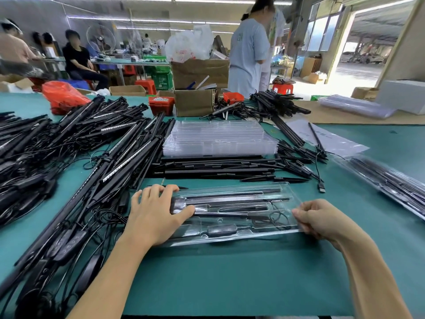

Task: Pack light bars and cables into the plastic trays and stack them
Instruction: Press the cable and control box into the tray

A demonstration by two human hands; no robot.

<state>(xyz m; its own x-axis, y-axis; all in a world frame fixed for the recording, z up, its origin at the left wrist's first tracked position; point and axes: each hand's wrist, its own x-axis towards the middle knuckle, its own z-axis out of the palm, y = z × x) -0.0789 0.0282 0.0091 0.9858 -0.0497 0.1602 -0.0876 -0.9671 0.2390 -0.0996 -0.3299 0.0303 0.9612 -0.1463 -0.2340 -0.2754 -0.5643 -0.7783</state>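
Left hand (pixel 153 215) pressing flat, right hand (pixel 322 221) pinching the end of clear, thin plastic tray (pixel 285 226) holding black light bars (pixel 230 194): light, flexible, best supported at both ends.

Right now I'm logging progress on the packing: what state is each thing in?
Front tray: loaded with bars and cable, flat on table.
Left hand: fingers straight, pressing the tray's left end.
Right hand: pinching the tray's right edge.
Empty tray stack: unfilled.
Packed tray: filled, set aside right.
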